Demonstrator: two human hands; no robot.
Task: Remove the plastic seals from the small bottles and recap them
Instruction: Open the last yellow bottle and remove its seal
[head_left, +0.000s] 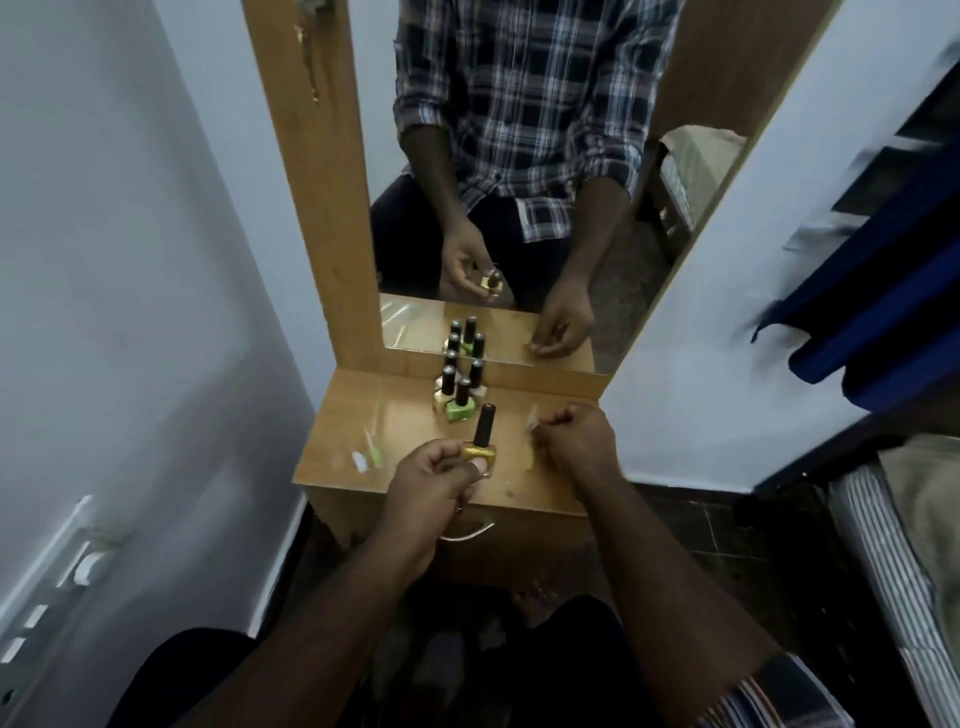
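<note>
Left hand: the left hand (436, 475) holds a gold nail polish bottle (480, 453) by its glass base, fingers and thumb curled round it, just above the near edge of the wooden dresser top (343, 415).
Gold bottle: upright, tilted slightly, with its tall black cap (485, 425) on; it sits near the middle of the surface, in front of the other bottles.
Right hand: the right hand (574, 441) is curled into a loose fist to the right of the gold bottle, its fingertips pinching a small piece of clear plastic seal (532, 418); hand and bottle are apart.
Other bottles: a cluster of nail polish bottles (460, 392) with black caps stands at the far edge against the mirror (519, 208); the nearest one is light green, one to its left pale yellow.
Loose scraps: torn plastic seals (369, 452) lie on the left part of the surface, one greenish, one whitish.
Mirror: it reflects the bottles, both hands and a plaid shirt.
Surroundings: a white wall (130, 260) on the left, a dark blue cloth (883, 312) hanging on the right.
</note>
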